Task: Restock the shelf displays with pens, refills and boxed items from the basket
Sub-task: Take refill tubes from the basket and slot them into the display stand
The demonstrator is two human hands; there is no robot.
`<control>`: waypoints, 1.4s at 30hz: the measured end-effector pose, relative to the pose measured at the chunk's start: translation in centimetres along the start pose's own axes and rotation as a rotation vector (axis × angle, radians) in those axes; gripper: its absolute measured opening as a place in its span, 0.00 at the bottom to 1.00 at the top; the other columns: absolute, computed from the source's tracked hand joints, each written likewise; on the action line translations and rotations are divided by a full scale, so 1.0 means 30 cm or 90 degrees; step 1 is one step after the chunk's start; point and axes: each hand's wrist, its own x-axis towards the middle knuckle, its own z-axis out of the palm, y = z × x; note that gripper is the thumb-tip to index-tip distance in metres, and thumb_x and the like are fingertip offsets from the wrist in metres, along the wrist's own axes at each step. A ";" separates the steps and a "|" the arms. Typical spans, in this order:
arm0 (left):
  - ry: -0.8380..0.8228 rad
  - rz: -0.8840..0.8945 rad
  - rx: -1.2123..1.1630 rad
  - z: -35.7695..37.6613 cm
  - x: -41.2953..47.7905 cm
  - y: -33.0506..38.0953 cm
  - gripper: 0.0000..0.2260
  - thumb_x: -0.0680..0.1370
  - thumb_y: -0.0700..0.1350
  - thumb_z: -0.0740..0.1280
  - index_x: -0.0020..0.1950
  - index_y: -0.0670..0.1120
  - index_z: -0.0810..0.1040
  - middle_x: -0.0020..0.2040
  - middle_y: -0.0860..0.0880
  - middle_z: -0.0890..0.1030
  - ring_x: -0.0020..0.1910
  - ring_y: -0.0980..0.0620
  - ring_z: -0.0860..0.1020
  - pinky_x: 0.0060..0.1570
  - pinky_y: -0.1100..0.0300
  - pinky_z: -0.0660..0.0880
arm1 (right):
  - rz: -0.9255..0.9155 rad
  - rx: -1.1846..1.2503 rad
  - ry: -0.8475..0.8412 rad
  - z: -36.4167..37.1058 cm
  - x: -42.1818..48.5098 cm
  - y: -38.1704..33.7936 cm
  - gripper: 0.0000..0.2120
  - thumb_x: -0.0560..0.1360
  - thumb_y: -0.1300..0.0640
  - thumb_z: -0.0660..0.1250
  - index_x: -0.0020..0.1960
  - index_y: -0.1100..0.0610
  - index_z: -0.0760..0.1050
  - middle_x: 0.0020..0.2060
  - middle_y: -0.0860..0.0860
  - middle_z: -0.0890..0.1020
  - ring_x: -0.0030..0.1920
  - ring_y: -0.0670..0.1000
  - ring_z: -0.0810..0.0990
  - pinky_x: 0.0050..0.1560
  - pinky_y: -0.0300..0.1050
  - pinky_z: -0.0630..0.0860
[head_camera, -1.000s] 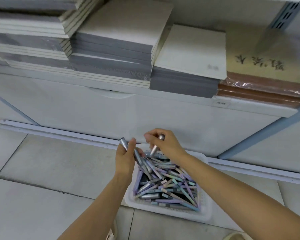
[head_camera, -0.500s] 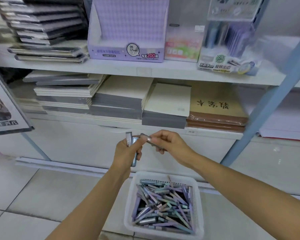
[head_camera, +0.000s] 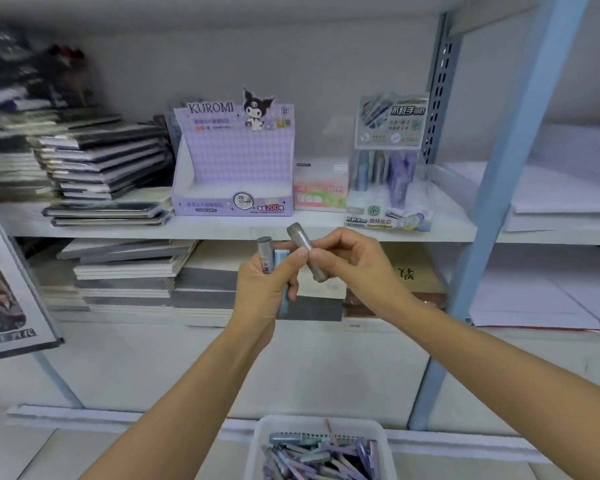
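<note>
1. Left hand is curled tight round a small bundle of refill tubes, held upright in front of the shelf edge.
2. Right hand pinches a single grey tube, tilted, against the left thumb.
3. The basket sits near, at the bottom edge, well stocked; the purple display box waits on the far shelf (its tray floor is hidden).
4. Risk: passing that tube across could loosen the left grip, and a smooth tube could slide out and drop.
5. Since half a second ago, both hands have risen from the lower shelf's level to the upper shelf's edge, and the basket has slipped low in view.
</note>
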 end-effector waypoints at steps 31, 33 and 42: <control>-0.238 -0.107 -0.030 0.192 0.308 0.172 0.11 0.76 0.44 0.69 0.55 0.40 0.76 0.35 0.48 0.77 0.34 0.54 0.78 0.36 0.62 0.77 | 0.035 -0.530 0.166 -0.456 0.500 -0.132 0.10 0.71 0.58 0.75 0.51 0.59 0.82 0.42 0.51 0.83 0.43 0.47 0.80 0.51 0.42 0.77; -0.238 -0.101 -0.028 0.192 0.311 0.163 0.11 0.77 0.44 0.68 0.55 0.40 0.75 0.35 0.49 0.76 0.33 0.55 0.78 0.36 0.63 0.77 | 0.037 -0.550 0.126 -0.465 0.504 -0.146 0.11 0.72 0.58 0.74 0.53 0.59 0.82 0.42 0.49 0.82 0.43 0.45 0.78 0.50 0.40 0.75; -0.220 -0.104 -0.029 0.200 0.308 0.151 0.08 0.79 0.43 0.66 0.57 0.43 0.77 0.38 0.50 0.78 0.35 0.55 0.78 0.37 0.63 0.77 | 0.025 -0.568 0.043 -0.456 0.504 -0.159 0.08 0.73 0.63 0.72 0.52 0.56 0.79 0.44 0.48 0.80 0.47 0.47 0.79 0.44 0.29 0.69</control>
